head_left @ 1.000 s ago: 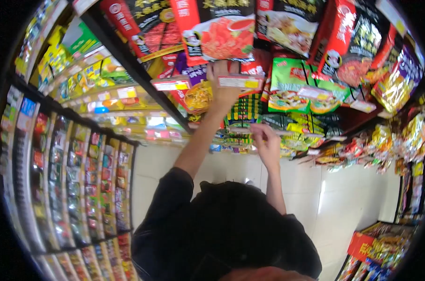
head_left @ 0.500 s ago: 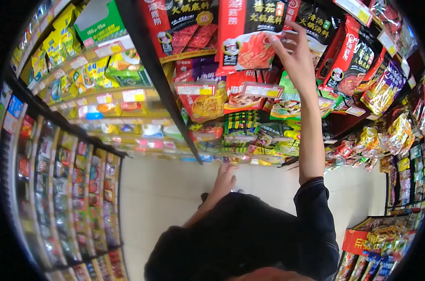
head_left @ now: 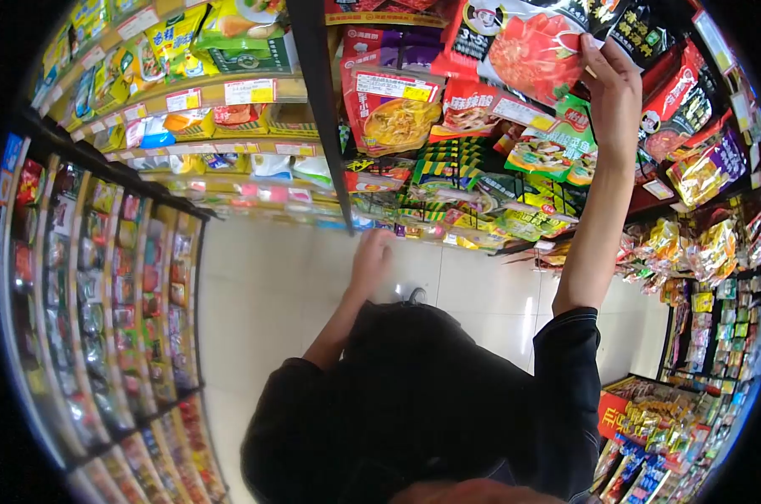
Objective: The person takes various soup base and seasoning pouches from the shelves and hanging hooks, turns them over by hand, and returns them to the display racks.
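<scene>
1. I look down into a shop aisle: pale tile floor in the middle, yellow-edged shelves on the left, and a dark post dividing them from the hanging packets ahead.
2. My right hand reaches up and pinches the right edge of a red packet, thumb and fingers close together on it.
3. That red packet is at the top of my view, tilted, in front of a black packet and above a price tag and a green packet.
4. My left hand hangs low by the bottom rows, fingers loosely curled; I see nothing in it.
5. As for progress, I judge the grip on the red packet made. It sits among its neighbours, not yet clear of them, and the left hand has no part in the hold.
6. The top of the red packet is cut off, so I cannot tell whether it hangs on a hook or is free.
7. The left hand is blurred; I cannot tell whether its fingertips touch the lowest row. Small print on the tags is too fine for me.
</scene>
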Demonstrator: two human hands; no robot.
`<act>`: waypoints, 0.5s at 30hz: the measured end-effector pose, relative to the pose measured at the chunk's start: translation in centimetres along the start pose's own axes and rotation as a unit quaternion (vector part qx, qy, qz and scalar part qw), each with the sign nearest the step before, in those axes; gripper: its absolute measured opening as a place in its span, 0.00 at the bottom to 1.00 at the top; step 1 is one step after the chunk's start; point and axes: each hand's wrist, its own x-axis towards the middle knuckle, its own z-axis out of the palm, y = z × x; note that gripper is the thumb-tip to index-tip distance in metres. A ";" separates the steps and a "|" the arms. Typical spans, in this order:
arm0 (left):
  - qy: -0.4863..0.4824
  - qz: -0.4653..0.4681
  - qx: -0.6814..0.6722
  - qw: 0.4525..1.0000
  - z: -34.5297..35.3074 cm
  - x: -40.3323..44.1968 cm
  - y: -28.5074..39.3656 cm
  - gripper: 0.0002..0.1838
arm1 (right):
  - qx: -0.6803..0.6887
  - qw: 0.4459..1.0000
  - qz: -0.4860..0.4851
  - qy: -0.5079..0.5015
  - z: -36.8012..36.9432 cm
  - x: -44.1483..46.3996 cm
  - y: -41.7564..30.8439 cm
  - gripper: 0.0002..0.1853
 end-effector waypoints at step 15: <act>-0.054 -0.010 -0.103 0.993 -2.0 0.7 4.9 0.11 | -0.245 0.958 0.056 -0.138 -6.0 -14.5 -4.8 0.22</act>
